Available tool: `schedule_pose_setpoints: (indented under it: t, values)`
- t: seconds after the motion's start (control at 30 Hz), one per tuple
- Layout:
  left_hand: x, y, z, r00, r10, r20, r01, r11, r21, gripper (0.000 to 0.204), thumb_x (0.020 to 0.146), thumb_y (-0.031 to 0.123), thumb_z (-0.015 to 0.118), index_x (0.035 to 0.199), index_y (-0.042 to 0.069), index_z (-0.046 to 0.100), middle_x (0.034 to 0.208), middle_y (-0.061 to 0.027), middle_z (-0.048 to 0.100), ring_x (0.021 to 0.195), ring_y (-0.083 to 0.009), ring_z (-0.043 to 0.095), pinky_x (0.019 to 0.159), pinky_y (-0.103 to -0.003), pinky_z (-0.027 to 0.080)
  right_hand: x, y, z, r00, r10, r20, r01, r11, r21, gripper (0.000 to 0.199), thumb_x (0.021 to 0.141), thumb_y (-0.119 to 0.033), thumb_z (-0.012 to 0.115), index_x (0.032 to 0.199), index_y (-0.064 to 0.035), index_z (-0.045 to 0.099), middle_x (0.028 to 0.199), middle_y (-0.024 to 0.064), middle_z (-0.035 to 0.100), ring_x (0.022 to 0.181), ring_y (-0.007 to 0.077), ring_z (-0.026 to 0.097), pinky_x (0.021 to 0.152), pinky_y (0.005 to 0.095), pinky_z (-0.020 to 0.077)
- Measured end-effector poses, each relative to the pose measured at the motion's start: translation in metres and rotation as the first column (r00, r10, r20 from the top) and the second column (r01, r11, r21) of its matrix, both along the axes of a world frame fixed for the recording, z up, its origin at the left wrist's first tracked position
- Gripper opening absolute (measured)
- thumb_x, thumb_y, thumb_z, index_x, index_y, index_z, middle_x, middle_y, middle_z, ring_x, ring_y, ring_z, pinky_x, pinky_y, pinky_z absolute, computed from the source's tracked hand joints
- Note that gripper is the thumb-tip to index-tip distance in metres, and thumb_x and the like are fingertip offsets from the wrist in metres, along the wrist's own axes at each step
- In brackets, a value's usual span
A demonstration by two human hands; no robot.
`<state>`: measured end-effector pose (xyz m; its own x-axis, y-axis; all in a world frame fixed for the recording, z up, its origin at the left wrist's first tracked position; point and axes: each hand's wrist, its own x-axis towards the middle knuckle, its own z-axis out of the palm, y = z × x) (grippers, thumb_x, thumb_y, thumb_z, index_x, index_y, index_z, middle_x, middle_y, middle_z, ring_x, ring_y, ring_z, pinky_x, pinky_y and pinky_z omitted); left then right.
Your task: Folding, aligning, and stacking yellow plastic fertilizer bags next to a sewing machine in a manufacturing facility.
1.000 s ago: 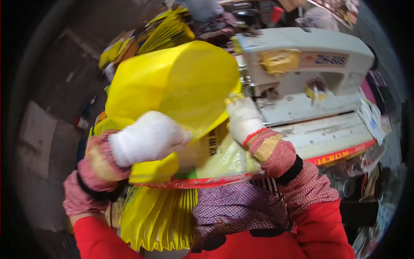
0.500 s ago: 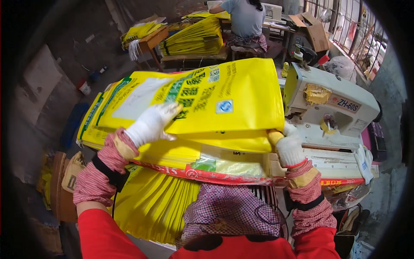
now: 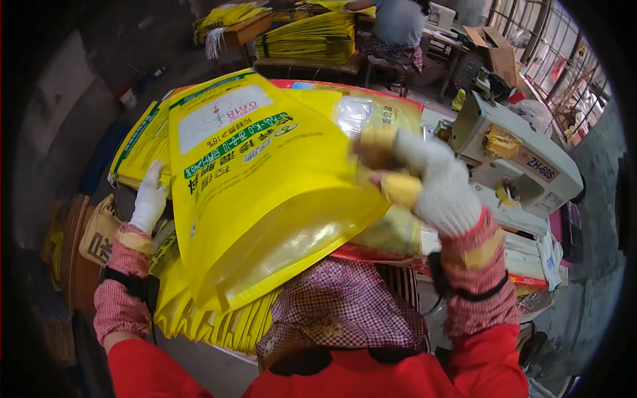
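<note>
A large yellow printed woven sack lies tilted across the middle, its wide mouth gaping toward me. My left hand, in a white glove, is at the left of this sack. Its fingers stretch out over the edge of a stack of yellow sacks. My right hand, gloved in white with yellow-wrapped fingertips, is raised by the sack's right edge. Motion smears its fingers, so whether they grip the sack cannot be made out. Below the sack, more fanned yellow sacks rest beside my checked apron.
On the right stands a white sewing machine on its table. A red-edged sack lies along the near table edge. Farther back, a person sits near another sack pile and a cardboard box. Barred windows line the far right.
The sack has swung left and toward me, its mouth now gaping. My left hand has moved off the sack's top to the left stack. My right hand has risen from the sack's near corner.
</note>
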<state>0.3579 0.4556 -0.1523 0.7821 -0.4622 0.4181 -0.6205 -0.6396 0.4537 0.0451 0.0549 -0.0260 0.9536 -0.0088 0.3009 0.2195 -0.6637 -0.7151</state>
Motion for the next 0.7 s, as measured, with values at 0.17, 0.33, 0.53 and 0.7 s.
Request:
schedule_pose_setpoints:
  t: [0.17, 0.33, 0.53, 0.7]
  values:
    - [-0.106, -0.008, 0.003, 0.965, 0.207, -0.164, -0.239, 0.947, -0.213, 0.054, 0.084, 0.023, 0.062, 0.122, -0.008, 0.039, 0.114, -0.0175, 0.052, 0.106, -0.023, 0.05, 0.09, -0.032, 0.039, 0.012, -0.017, -0.035, 0.999, 0.042, -0.004, -0.033, 0.718, -0.695, 0.087, 0.066, -0.048, 0.07, 0.127, 0.0046, 0.038, 0.117, 0.0252, 0.049, 0.108, 0.0331, 0.049, 0.093, 0.0383, 0.0383]
    - [-0.188, -0.03, -0.001, 0.705, -0.041, -0.708, -0.378, 0.823, -0.425, 0.051, 0.087, 0.031, 0.059, 0.118, -0.005, 0.041, 0.106, -0.014, 0.055, 0.097, -0.0197, 0.054, 0.087, -0.03, 0.043, 0.023, -0.004, -0.113, 0.984, -0.17, 0.047, 0.156, 0.716, -0.681, 0.056, 0.075, -0.033, 0.063, 0.117, 0.0003, 0.049, 0.113, 0.0192, 0.055, 0.105, 0.0324, 0.05, 0.095, 0.0387, 0.0359]
    - [-0.214, -0.016, -0.038, 0.323, -0.477, -0.817, -0.368, 0.732, -0.573, 0.033, 0.093, 0.02, 0.049, 0.116, -0.003, 0.049, 0.11, -0.011, 0.058, 0.097, -0.0185, 0.057, 0.085, -0.03, 0.046, 0.02, 0.023, -0.201, 0.935, -0.332, -0.122, 0.334, 0.943, -0.002, 0.031, 0.084, -0.02, 0.049, 0.107, 0.0, 0.057, 0.104, 0.0168, 0.061, 0.095, 0.0269, 0.057, 0.081, 0.0345, 0.0463]
    - [-0.211, -0.016, -0.045, 0.626, -0.268, -0.732, -0.267, 0.809, -0.524, 0.028, 0.089, 0.007, 0.048, 0.114, -0.005, 0.049, 0.106, -0.0102, 0.06, 0.093, -0.0174, 0.058, 0.082, -0.028, 0.047, 0.017, 0.011, -0.189, 0.957, -0.132, -0.257, 0.257, -0.012, 0.966, 0.036, 0.087, -0.018, 0.052, 0.116, 0.0039, 0.051, 0.103, 0.0134, 0.062, 0.089, 0.0228, 0.061, 0.076, 0.0324, 0.0484]
